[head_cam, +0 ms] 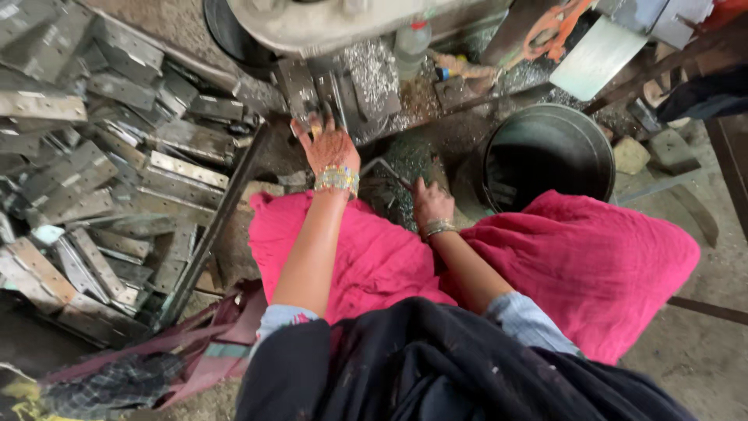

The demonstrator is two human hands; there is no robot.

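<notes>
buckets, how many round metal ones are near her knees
1: a dark round metal bucket stands just beyond the right knee, right of the right hand. Others may be hidden.

Left hand (331, 148) at 12 o'clock, pressed against the metal plates (343, 90) under the machine body (335, 23), no room beyond. Pile of steel brackets (101, 156) blocks 9 to 10 o'clock. Dark bucket (549, 152) crowds 2 o'clock, near the right hand (431, 204). Narrow gap between hands, a thin rod (386, 168) crossing it. Floor (693, 343) free at 4 o'clock.
</notes>
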